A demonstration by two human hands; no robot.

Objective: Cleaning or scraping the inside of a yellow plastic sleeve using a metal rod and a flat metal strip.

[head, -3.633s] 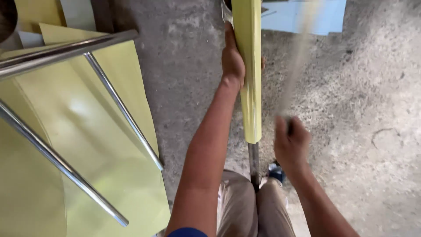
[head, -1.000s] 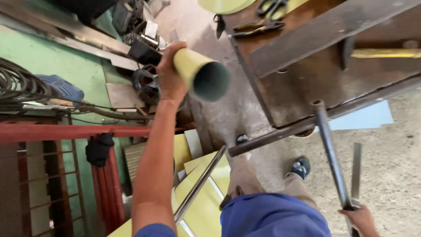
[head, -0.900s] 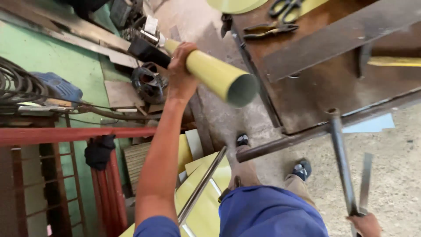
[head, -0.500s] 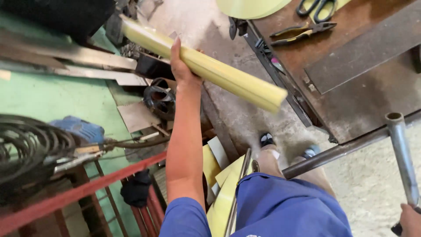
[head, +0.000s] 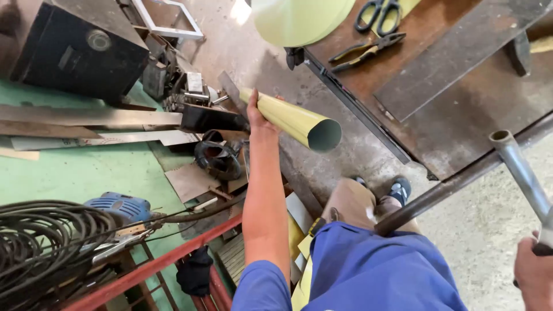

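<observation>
Right hand (head: 534, 270) half cut off at the frame edge, gripping a grey steel pipe (head: 521, 170). Left hand (head: 257, 120) wraps a pale yellow rolled sheet-metal tube (head: 294, 120) (far end hidden) above stained concrete floor (head: 322, 155), beside a rusty steel workbench (head: 461, 109).

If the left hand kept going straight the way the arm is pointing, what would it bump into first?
The left hand holds a pale yellow tube and points up the picture. Just past its fingers lies a flat grey metal strip on the concrete floor. That strip is probably first, though it may lie lower than the hand.
</observation>
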